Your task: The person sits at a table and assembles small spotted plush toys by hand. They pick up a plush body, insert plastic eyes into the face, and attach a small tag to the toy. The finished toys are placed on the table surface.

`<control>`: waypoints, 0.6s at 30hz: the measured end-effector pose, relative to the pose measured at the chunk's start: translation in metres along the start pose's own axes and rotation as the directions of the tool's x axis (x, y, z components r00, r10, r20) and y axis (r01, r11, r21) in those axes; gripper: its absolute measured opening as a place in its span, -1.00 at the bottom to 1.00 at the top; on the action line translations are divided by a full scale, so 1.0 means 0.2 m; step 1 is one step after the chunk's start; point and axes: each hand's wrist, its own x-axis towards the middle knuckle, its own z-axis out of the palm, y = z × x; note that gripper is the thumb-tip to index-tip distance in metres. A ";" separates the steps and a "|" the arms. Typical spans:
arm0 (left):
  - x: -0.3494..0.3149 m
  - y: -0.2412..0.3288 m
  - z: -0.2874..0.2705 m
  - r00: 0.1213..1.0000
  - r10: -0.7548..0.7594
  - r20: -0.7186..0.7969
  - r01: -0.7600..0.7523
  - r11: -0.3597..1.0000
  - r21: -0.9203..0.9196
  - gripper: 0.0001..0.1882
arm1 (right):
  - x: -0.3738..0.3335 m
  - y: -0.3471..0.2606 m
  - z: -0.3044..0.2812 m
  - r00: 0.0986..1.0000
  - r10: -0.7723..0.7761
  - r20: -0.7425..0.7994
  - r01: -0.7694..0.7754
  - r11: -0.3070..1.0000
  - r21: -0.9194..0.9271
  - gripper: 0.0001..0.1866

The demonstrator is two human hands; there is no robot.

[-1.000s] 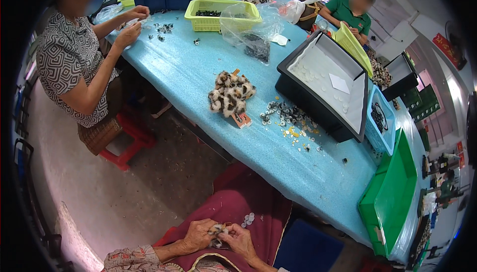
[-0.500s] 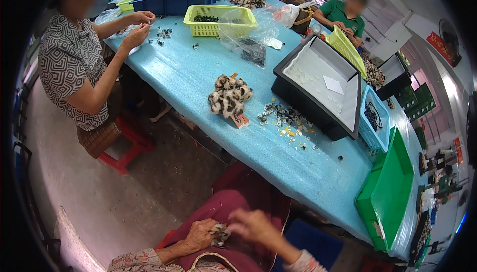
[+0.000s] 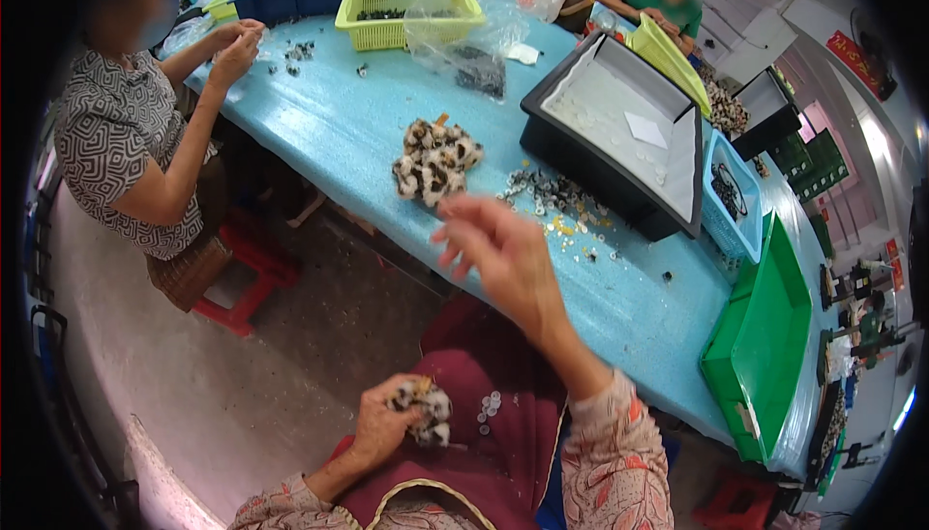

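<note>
My left hand [image 3: 380, 422] is closed around a small spotted plush piece [image 3: 431, 416], furry in black, white and tan, above the maroon apron [image 3: 474, 356] on my lap. Several white plastic washers [image 3: 488, 412] lie on the apron beside it. Over the table's near edge reaches my right hand [image 3: 511, 261], fingers apart and slightly blurred, with nothing visible in them. Just beyond its fingertips sits a heap of similar spotted plush pieces [image 3: 435, 157]. To the right of that heap, small black parts [image 3: 547, 191] and yellow and white bits [image 3: 571, 228] lie scattered.
On the blue-covered table [image 3: 329, 133] stand a black tray [image 3: 610, 181], a yellow basket [image 3: 406, 36], a light-blue basket [image 3: 731, 220] and a green bin [image 3: 760, 346]. One co-worker [image 3: 145, 143] sits at the left, another [image 3: 658, 2] at the far side.
My right hand has moved from beside the left hand up and forward to the table heap. The washers on my apron now show. My left hand still holds the plush piece.
</note>
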 end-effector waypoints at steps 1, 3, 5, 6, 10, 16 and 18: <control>0.02 -0.01 -0.01 0.998 0.058 -0.035 -0.057 0.998 0.012 -0.67 | -0.14 0.04 0.03 0.999 -0.012 0.038 0.015 0.996 -0.087 -0.76; 0.06 0.03 0.03 0.996 0.065 -0.062 -0.071 0.992 -0.105 -0.65 | -0.38 0.10 0.05 0.994 0.007 0.112 0.005 0.994 -0.105 -0.59; 0.11 0.05 0.07 0.993 0.111 -0.033 -0.114 0.987 -0.116 -0.65 | -0.53 0.15 0.03 0.998 -0.021 0.060 0.028 0.991 -0.133 -0.50; 0.13 0.07 0.08 0.991 0.137 0.000 -0.137 0.989 -0.053 -0.65 | -0.60 0.18 0.03 1.000 0.001 0.020 0.001 0.994 -0.106 -0.49; 0.12 0.03 0.20 0.987 -0.001 0.162 0.050 0.953 -0.298 -0.70 | -0.80 0.35 0.00 0.945 0.282 -0.163 -0.259 0.954 0.153 -0.86; 0.12 -0.06 0.27 0.975 -0.131 0.180 0.180 0.939 -0.293 -0.74 | -0.93 0.42 0.01 0.845 0.485 -0.223 -0.362 0.827 0.430 -0.82; 0.14 -0.10 0.28 0.990 -0.070 0.125 0.091 0.980 -0.176 -0.74 | -0.96 0.43 0.00 0.909 0.353 -0.222 -0.285 0.914 0.289 -0.77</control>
